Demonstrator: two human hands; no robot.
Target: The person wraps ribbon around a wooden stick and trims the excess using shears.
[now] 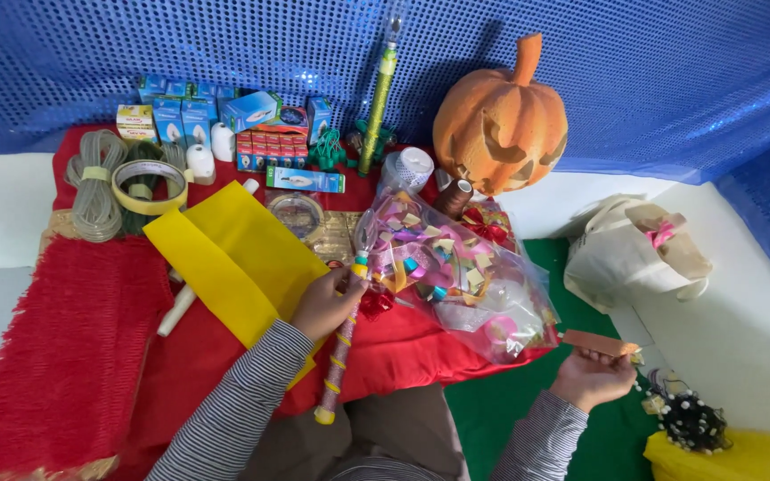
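the left hand point(324, 303) grips a decorated stick point(342, 343), its long axis running up from near the lap toward a clear bag of trinkets point(456, 276) just beyond; well apart rightward, the right hand point(592, 376) pinches a small brown card point(601, 343).
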